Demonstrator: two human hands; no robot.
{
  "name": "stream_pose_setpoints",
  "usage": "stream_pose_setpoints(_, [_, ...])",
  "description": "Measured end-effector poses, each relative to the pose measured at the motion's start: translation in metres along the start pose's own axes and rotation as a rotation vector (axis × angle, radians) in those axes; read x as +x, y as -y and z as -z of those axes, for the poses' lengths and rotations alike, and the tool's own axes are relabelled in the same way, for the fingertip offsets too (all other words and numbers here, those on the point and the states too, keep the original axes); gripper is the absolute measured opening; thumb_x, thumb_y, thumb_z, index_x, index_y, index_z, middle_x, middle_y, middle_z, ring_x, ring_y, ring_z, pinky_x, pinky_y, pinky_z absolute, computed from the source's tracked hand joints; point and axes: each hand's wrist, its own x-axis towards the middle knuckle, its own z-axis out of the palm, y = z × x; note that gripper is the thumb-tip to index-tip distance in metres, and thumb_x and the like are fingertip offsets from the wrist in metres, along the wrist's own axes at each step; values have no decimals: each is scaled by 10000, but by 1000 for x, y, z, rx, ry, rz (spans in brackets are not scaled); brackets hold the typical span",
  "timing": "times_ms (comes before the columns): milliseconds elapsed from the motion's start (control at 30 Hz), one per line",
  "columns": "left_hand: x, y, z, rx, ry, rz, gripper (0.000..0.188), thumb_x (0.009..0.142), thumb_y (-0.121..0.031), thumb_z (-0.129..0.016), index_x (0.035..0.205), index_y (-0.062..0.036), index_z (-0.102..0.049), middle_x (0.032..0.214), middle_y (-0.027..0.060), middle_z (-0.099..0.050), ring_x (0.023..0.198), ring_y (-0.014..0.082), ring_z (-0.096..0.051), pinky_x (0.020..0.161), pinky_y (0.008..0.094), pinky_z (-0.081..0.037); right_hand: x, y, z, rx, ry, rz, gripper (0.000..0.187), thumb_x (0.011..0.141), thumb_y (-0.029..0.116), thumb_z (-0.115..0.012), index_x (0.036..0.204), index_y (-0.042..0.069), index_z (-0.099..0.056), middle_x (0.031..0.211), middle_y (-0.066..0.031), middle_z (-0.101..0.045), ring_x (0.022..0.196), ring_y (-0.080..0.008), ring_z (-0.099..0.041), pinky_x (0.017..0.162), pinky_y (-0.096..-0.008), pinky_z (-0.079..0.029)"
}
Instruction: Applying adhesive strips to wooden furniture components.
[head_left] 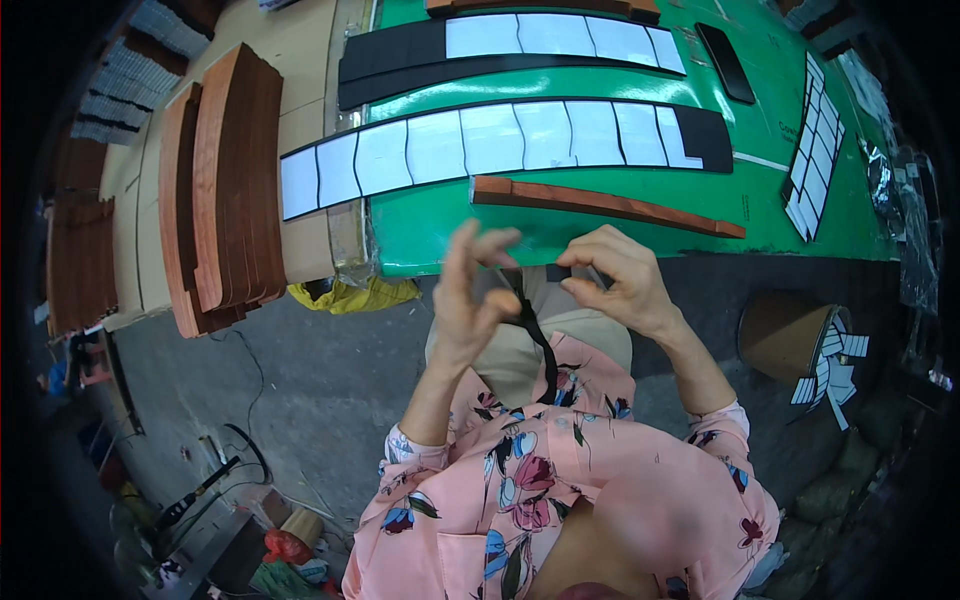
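Note:
My left hand (465, 300) is raised just off the table's front edge, its fingers apart and slightly blurred, with nothing visible in it. Beside it my right hand (625, 285) pinches a small dark piece (558, 272) between thumb and forefinger. Just beyond both hands, a slim, slightly curved reddish-brown wooden bar (605, 207) lies along the green tabletop (420, 235). Behind the bar rests a long black strip (708, 150) covered with several white backing pieces (490, 140). A similar black strip (395, 70), partly white-covered, lies farther back.
Stacked curved wooden pieces (235, 180) stand on cardboard at the left. A black phone (725, 63) and a sheet of white pieces (812, 150) lie on the right. Below are a round bin (780, 335) with white scraps and a yellow bag (355, 296).

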Motion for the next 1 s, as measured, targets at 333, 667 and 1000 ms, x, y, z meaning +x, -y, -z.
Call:
stream_pose_setpoints(333, [39,41,22,277,32,137,271,777,-82,-690,1038,-40,-633,1000,68,-620,903,165,-571,805,277,-436,46,-4,-18,-113,-188,-62,225,716,94,-707,932,41,-673,876,-75,-632,796,-225,-574,673,-322,-466])
stream_pose_setpoints(667, [32,53,25,88,108,146,254,730,-91,-736,948,-12,-633,957,73,-612,894,172,-570,793,268,-437,61,-5,-29,-196,-80,-31,215,704,83,-707,915,53,-677,836,-68,-613,749,-220,-575,620,-311,-464])
stream_pose_setpoints(1000, [31,57,24,82,110,123,245,735,-99,-734,938,-15,-625,938,77,-604,870,177,-578,768,265,-447,61,-5,-33,-244,-77,-16,223,690,76,-714,909,51,-679,832,-69,-605,739,-217,-577,616,-317,-464])
